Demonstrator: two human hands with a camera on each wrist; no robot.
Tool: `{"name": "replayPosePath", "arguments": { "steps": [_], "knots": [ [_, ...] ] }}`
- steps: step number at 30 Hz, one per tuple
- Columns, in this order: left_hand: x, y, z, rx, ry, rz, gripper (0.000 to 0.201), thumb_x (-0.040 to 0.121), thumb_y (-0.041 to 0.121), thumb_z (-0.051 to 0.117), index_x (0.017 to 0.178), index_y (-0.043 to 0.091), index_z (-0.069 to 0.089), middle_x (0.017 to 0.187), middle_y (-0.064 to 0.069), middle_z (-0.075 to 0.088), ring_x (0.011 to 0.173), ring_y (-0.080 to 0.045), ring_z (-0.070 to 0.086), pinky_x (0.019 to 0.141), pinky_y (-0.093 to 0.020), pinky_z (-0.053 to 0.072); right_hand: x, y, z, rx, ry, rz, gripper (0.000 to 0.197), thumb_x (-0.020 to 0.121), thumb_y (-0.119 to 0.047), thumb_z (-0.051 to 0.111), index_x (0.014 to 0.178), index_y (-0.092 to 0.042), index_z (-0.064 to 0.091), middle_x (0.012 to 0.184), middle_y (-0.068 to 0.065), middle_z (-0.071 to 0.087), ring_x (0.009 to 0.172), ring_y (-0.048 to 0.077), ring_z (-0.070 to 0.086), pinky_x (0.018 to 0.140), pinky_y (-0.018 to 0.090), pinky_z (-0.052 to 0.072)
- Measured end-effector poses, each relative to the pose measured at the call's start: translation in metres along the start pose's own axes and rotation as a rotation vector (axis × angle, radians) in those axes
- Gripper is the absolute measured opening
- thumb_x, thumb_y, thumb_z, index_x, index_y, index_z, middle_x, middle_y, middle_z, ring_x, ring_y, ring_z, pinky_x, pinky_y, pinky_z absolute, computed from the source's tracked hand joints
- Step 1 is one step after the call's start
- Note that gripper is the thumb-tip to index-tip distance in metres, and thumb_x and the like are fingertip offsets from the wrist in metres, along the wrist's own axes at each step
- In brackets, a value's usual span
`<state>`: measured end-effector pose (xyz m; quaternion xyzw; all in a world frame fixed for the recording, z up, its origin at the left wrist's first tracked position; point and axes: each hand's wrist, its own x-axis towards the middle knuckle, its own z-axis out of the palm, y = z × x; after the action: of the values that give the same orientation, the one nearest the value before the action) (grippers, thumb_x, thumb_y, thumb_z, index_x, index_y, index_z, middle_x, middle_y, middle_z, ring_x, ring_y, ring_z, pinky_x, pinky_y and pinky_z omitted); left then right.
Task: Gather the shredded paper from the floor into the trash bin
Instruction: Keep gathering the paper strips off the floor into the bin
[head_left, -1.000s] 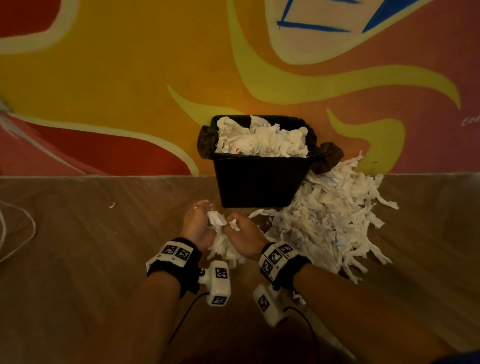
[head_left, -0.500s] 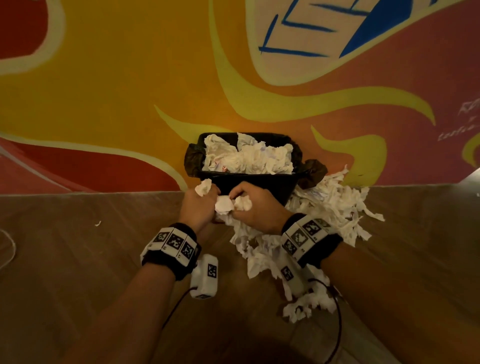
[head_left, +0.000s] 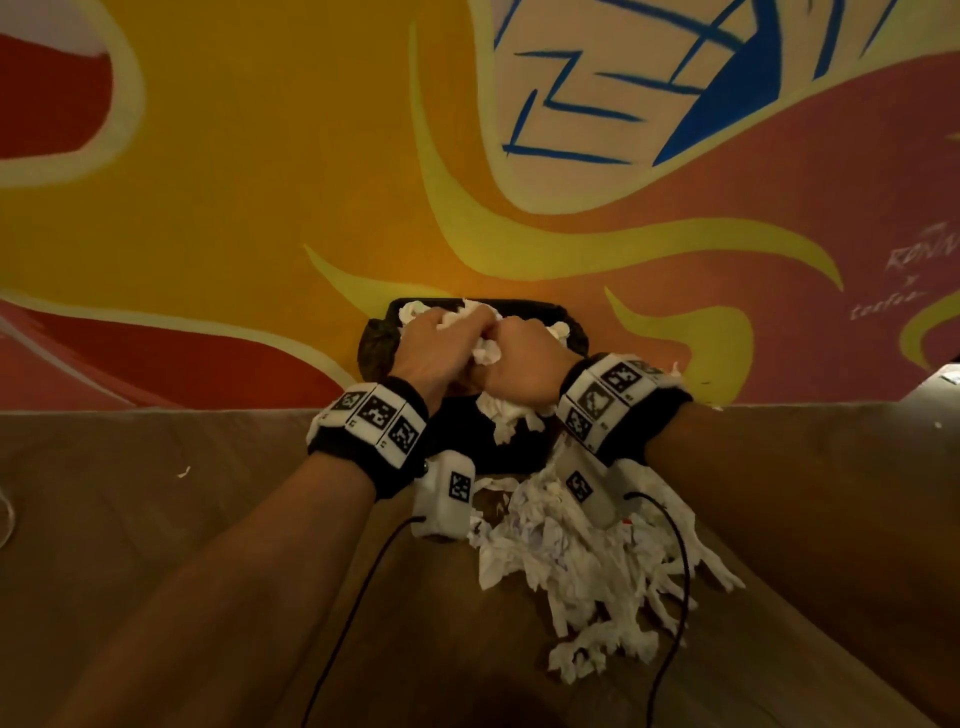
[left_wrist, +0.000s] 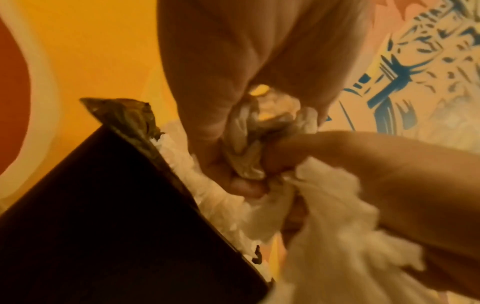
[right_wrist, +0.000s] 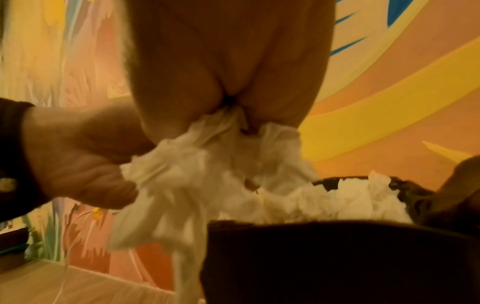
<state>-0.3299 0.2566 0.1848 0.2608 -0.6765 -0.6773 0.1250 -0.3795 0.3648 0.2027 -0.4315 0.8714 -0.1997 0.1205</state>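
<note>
A person's left hand (head_left: 434, 345) and right hand (head_left: 524, 364) meet above a black rectangular plastic trash bin (head_left: 498, 441) that stands against a wall painted in orange, yellow, red and blue (head_left: 260, 182). Both hands have their fingers curled tight around one shared bunch of white shredded paper strips (head_left: 506, 415), held over the bin's near rim, with loose ends trailing down its front face. The wrist views confirm the grip: paper bulges out from between the closed fingers of each hand. The bin, lined with a dark plastic bag (head_left: 374, 343), already looks heaped to its rim with white scraps. A large loose pile of white shreds (head_left: 582, 561) lies on the brown wood-pattern floor (head_left: 156, 519) just in front of the bin and to its right, and one small stray scrap (head_left: 183, 472) sits well apart to the left. The job appears roughly half done, with little room left in the bin.
</note>
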Motion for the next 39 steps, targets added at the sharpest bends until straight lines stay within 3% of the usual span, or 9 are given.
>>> {"name": "replayPosePath", "arguments": {
  "steps": [8,12,16,19,25,29,32,34,39],
  "knots": [
    [0.037,0.033,-0.024,0.502,-0.142,0.170,0.003,0.095,0.014,0.053,0.096,0.014,0.051,0.071,-0.006,0.052,0.051,-0.019,0.046,0.048,-0.029,0.040,0.017,0.035,-0.042,0.009,0.070,0.100,0.040,0.092,-0.036,0.056,0.098,0.001,0.069,0.093,0.021,0.070,0.081,0.037,0.064,0.071,0.043,0.053],
    [0.044,0.028,-0.028,0.903,-0.205,0.281,0.011,0.097,0.020,0.050,0.107,0.016,0.048,0.092,-0.009,0.056,0.062,-0.018,0.047,0.049,-0.030,0.032,0.025,0.048,-0.044,0.026,0.264,0.135,0.024,0.091,-0.034,0.059,0.095,-0.013,0.072,0.093,0.002,0.070,0.079,0.016,0.062,0.055,0.022,0.040],
    [0.051,0.012,-0.023,1.180,-0.243,0.163,0.051,0.098,0.043,0.040,0.141,0.016,0.033,0.134,-0.016,0.041,0.112,-0.037,0.048,0.090,-0.046,0.044,0.040,0.042,-0.035,0.091,0.224,0.152,0.025,0.095,-0.031,0.051,0.098,-0.009,0.062,0.087,0.009,0.062,0.079,0.028,0.056,0.065,0.030,0.038],
    [0.052,0.007,-0.022,1.235,-0.293,0.072,0.037,0.101,0.041,0.025,0.112,0.012,0.046,0.138,-0.019,0.035,0.112,-0.032,0.038,0.089,-0.041,0.026,0.045,0.033,-0.027,0.142,0.007,0.194,0.026,0.101,-0.033,0.035,0.094,-0.009,0.044,0.081,0.004,0.047,0.069,0.021,0.043,0.067,0.032,0.034],
    [0.054,0.005,-0.020,1.204,-0.485,-0.027,0.030,0.105,0.013,0.027,0.115,-0.003,0.050,0.117,-0.021,0.061,0.111,-0.023,0.058,0.098,-0.033,0.035,0.048,0.050,-0.021,-0.118,-0.229,0.343,0.049,0.103,-0.030,0.027,0.149,-0.013,0.024,0.155,0.017,0.014,0.129,0.039,0.038,0.108,0.045,0.032],
    [0.050,0.009,-0.017,1.199,-0.396,-0.041,0.055,0.102,0.015,0.037,0.152,0.007,0.015,0.150,-0.014,0.037,0.129,-0.031,0.046,0.096,-0.036,0.041,0.047,0.063,-0.013,-0.140,-0.288,0.294,0.055,0.100,-0.008,0.034,0.151,-0.011,0.015,0.125,0.022,0.046,0.080,0.028,0.050,0.077,0.038,0.044],
    [0.056,0.006,-0.017,1.234,-0.359,0.097,0.059,0.098,0.011,0.045,0.151,0.011,0.020,0.127,-0.013,0.055,0.106,-0.031,0.058,0.081,-0.039,0.049,0.045,0.072,-0.008,-0.068,-0.144,0.259,0.041,0.095,0.000,0.039,0.134,-0.009,0.032,0.096,0.017,0.055,0.077,0.028,0.050,0.065,0.036,0.040],
    [0.058,0.006,-0.019,1.238,-0.281,0.194,0.041,0.096,0.010,0.049,0.137,0.009,0.042,0.101,-0.012,0.061,0.080,-0.027,0.059,0.065,-0.036,0.050,0.045,0.076,-0.007,-0.065,-0.125,0.265,0.022,0.095,-0.001,0.040,0.115,-0.011,0.039,0.089,0.008,0.051,0.077,0.028,0.049,0.064,0.033,0.040],
    [0.057,0.007,-0.028,1.303,-0.117,0.322,0.007,0.087,0.019,0.066,0.086,0.013,0.069,0.099,-0.013,0.069,0.091,-0.029,0.062,0.081,-0.039,0.055,0.041,0.071,-0.015,-0.378,-0.064,0.138,0.011,0.092,-0.014,0.059,0.103,-0.016,0.062,0.094,-0.001,0.059,0.094,0.024,0.054,0.078,0.031,0.042]
  ]
}}
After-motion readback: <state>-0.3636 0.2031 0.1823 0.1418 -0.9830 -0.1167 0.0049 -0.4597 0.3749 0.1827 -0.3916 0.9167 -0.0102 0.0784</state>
